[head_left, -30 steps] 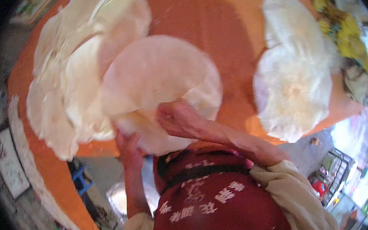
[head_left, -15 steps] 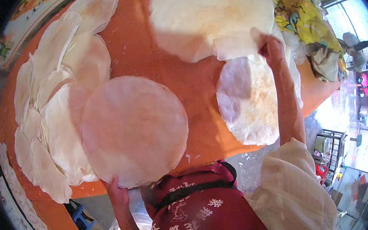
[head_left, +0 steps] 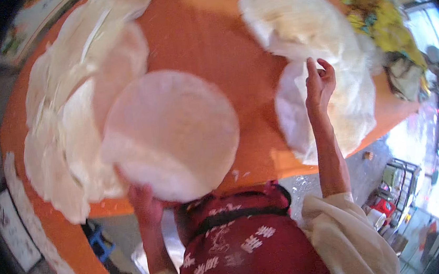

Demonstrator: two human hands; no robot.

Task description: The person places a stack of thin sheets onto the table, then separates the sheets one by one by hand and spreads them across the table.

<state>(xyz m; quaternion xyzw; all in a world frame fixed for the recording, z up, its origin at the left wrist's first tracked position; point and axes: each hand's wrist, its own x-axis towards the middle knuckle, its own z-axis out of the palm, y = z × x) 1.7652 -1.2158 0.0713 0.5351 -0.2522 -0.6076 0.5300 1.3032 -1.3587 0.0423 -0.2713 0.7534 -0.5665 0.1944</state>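
Observation:
A pale, thin round flatbread [head_left: 176, 130] lies at the near middle of the orange table, partly over the pile on its left. My left hand [head_left: 145, 199] grips its near left edge, though motion blurs the fingers. On the right, another flatbread [head_left: 298, 21] rests with its far side slightly puffed and creased, over more pale flatbread [head_left: 356, 102] below it. My right hand [head_left: 320, 77] is at the near edge of the upper one, thumb and finger apart, with nothing seen between them.
Many overlapping flatbreads [head_left: 84, 129] cover the table's left side. The orange table [head_left: 198, 49] shows between the piles. Yellow plastic bags [head_left: 389, 31] sit at the far right. A dark metal rack [head_left: 400, 177] stands on the floor at right, and a blue stool [head_left: 100, 243] is under the left side.
The large flatbread at the upper right has settled onto the right pile, and my right hand has come nearer and opened. The view has shifted; my left hand stays at the round flatbread's edge.

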